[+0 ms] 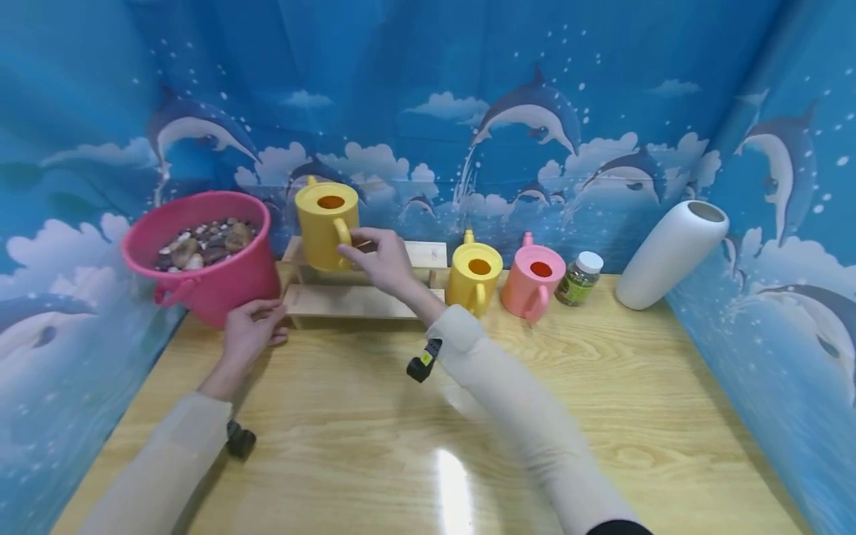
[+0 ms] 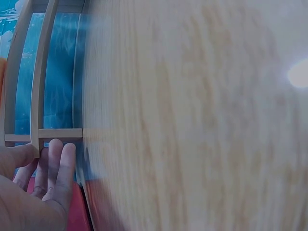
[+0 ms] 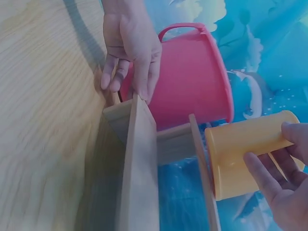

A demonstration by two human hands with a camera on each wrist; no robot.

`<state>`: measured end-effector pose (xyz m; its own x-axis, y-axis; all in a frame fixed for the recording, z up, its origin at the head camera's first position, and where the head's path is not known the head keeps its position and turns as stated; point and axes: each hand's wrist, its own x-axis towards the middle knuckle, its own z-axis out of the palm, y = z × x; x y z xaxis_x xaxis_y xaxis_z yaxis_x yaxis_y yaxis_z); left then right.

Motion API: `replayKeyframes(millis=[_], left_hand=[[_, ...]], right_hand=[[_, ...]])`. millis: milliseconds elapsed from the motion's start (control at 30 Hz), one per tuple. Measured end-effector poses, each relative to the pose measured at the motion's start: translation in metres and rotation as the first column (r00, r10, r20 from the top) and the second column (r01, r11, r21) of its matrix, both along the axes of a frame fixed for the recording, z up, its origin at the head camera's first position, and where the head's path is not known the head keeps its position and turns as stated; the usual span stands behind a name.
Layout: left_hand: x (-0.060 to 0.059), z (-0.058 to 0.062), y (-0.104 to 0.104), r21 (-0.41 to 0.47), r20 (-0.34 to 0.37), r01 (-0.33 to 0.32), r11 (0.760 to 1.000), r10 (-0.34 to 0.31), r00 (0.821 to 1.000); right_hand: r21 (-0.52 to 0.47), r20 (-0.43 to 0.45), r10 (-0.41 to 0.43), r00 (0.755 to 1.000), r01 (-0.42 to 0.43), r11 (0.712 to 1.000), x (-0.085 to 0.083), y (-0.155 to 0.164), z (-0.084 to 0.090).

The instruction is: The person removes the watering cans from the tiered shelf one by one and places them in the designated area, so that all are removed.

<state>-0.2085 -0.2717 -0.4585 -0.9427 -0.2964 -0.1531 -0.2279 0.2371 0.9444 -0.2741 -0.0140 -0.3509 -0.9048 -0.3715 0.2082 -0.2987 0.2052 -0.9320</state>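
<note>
My right hand (image 1: pixel 384 260) pinches the handle of a yellow watering can (image 1: pixel 319 234), upright at the left end of a two-tier wooden rack (image 1: pixel 354 302). In the right wrist view the base of the watering can (image 3: pixel 240 159) meets the edge of the upper board. At the rack's left end, my left hand (image 1: pixel 253 327) holds the end of the lower board (image 2: pixel 37 91), thumb on one side and fingers on the other. Right of the rack stand a second yellow watering can (image 1: pixel 461 279) and a pink one (image 1: pixel 518 286).
A pink bucket (image 1: pixel 227 286) of pebbles stands beside the left hand, close to the rack. Farther right are a small jar (image 1: pixel 576 288) with a white lid and a tall white vase (image 1: pixel 662 260). A dolphin-print curtain (image 1: pixel 414 89) hangs behind the wooden table (image 1: pixel 348 438).
</note>
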Motion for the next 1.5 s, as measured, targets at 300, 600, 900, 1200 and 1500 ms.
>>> replayKeyframes(millis=[300, 600, 900, 1200, 1500], left_hand=[[0.001, 0.000, 0.002, -0.020, 0.003, 0.008, 1.000, -0.008, 1.000], [0.002, 0.000, 0.002, -0.016, -0.008, 0.020, 1.000, -0.020, 1.000], [0.003, 0.002, 0.002, 0.000, -0.015, 0.024, 1.000, -0.024, 1.000], [0.003, 0.003, 0.003, 0.003, -0.006, 0.021, 1.000, -0.021, 1.000], [0.003, 0.004, 0.002, -0.010, 0.007, 0.003, 1.000, -0.003, 1.000]], right_hand=[[-0.036, -0.078, -0.020, 0.997, 0.017, 0.999, 0.018, 0.062, 0.008], [0.029, -0.184, -0.094, 0.978, 0.101, 0.994, 0.051, 0.132, 0.012], [-0.006, -0.167, -0.194, 0.967, 0.196, 0.981, 0.097, 0.202, -0.005], [-0.003, -0.163, -0.301, 0.940, 0.304, 0.953, 0.147, 0.245, -0.021], [-0.029, -0.141, -0.364, 0.921, 0.363, 0.931, 0.181, 0.256, -0.050]])
